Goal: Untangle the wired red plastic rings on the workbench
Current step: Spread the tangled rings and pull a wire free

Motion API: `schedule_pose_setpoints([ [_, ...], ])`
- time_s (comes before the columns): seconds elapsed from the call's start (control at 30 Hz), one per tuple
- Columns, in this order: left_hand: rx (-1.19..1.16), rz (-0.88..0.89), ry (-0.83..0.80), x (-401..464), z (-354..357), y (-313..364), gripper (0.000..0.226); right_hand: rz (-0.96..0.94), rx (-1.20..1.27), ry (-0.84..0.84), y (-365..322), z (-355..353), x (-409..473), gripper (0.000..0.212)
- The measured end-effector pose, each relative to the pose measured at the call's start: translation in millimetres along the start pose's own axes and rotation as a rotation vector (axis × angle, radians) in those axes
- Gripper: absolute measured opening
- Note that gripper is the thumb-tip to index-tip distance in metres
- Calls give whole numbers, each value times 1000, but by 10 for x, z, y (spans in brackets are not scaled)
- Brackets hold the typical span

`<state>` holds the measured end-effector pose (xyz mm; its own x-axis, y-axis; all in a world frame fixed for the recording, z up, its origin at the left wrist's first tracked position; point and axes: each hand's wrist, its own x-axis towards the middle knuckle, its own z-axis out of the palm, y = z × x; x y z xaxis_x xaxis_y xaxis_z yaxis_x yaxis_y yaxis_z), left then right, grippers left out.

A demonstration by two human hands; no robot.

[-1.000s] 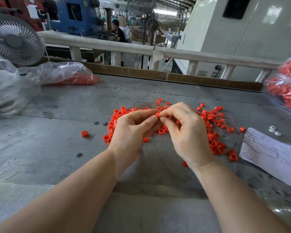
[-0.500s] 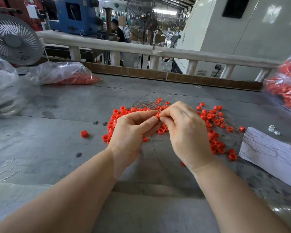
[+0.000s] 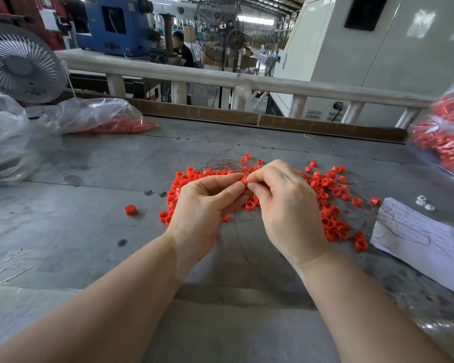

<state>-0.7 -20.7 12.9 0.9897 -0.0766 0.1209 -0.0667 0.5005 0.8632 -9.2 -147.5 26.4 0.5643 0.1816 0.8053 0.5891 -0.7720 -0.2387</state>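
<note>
At frame centre, the left hand [image 3: 202, 208] and right hand [image 3: 286, 205] meet fingertip to fingertip, both pinched closed on one small red plastic ring [image 3: 244, 180]; which way its opening faces cannot be told. Beneath them, the tangle of wired red plastic rings [image 3: 328, 203] lies on the grey tabletop [image 3: 89, 231], its long axis running left to right. One loose red ring [image 3: 130, 209] lies apart at left. Clear plastic bags at upper left [image 3: 100, 116] and right edge [image 3: 446, 137] hold more red rings.
</note>
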Motion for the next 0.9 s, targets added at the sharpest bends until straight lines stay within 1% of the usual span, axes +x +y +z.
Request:
schedule_pose_setpoints([
  [0.27, -15, 31, -39, -8, 12, 8, 18, 30, 97, 20, 34, -2, 6, 7],
  [0.77, 92, 139, -31, -26, 23, 12, 18, -14, 8, 61, 13, -19, 3, 6],
  [0.9, 73, 134, -25, -20, 25, 11, 18, -18, 5, 64, 3, -17, 5, 6],
])
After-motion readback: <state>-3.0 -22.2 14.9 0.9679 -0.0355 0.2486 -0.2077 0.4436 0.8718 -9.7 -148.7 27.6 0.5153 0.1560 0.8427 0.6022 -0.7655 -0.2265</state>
